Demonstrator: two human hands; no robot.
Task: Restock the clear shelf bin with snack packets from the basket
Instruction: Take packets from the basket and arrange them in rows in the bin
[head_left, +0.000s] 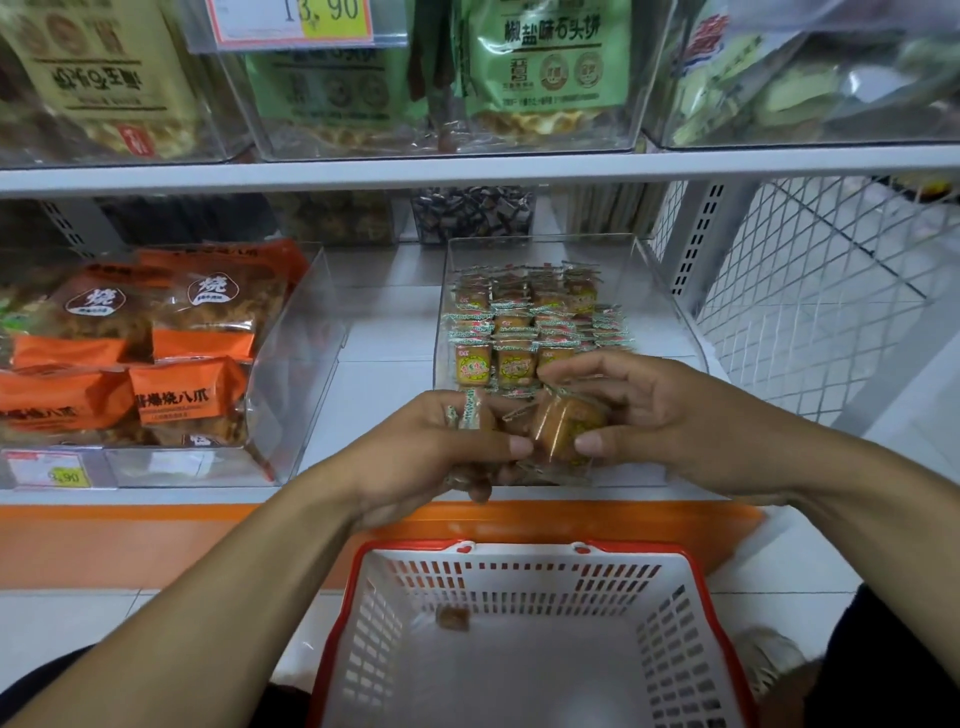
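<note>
A clear shelf bin (670, 291) on the lower shelf holds several rows of small snack packets (511, 332). At the bin's front edge, my left hand (441, 447) grips a bunch of packets, with green-edged wrapper ends sticking up between its fingers. My right hand (654, 415) pinches one brown packet (563, 428) between thumb and fingers, right beside the left hand. Below them stands the white basket with a red rim (691, 623). One small packet (454, 619) lies on its floor.
A second clear bin (306, 364) with orange snack bags sits to the left on the same shelf. Above, the upper shelf carries bins of green and beige bags. A white wire mesh panel (810, 291) closes the right side. An orange strip (156, 540) runs along the shelf base.
</note>
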